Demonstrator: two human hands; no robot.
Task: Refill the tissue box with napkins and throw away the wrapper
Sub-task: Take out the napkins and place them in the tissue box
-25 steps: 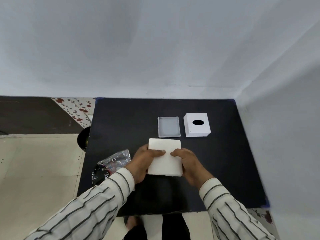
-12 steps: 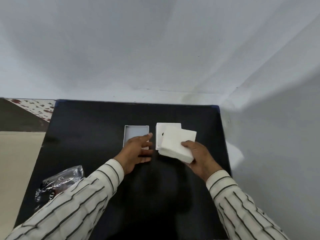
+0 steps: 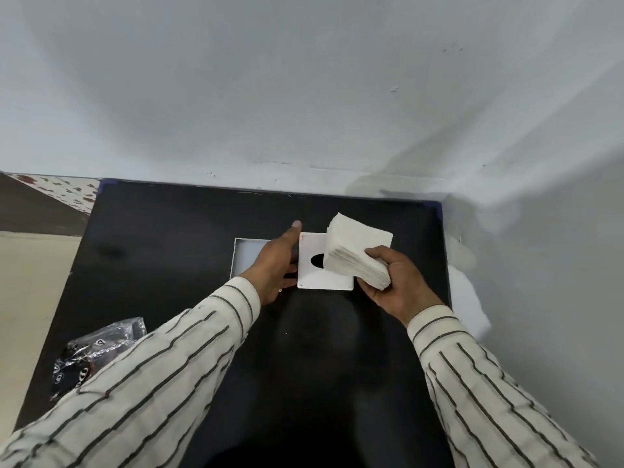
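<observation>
My right hand (image 3: 395,282) grips a thick stack of white napkins (image 3: 358,251), held tilted in the air over the right half of the white tissue box (image 3: 317,275). The box shows its face with a dark oval slot, partly hidden by the stack. My left hand (image 3: 273,265) rests against the box's left side, thumb stretched along it toward the far edge. A white shallow tray-like box part (image 3: 244,248) lies just left of the box, half covered by my left hand. The crumpled clear-and-black wrapper (image 3: 91,352) lies at the table's near left.
The black table (image 3: 175,224) is pushed into a corner, with white walls behind and to the right. Bare floor and a patterned strip show past the left edge. My striped sleeves cover the table's near part.
My right hand has raised the napkin stack higher over the box. My left hand has slid from the tray onto the box's left side. The camera has moved closer.
</observation>
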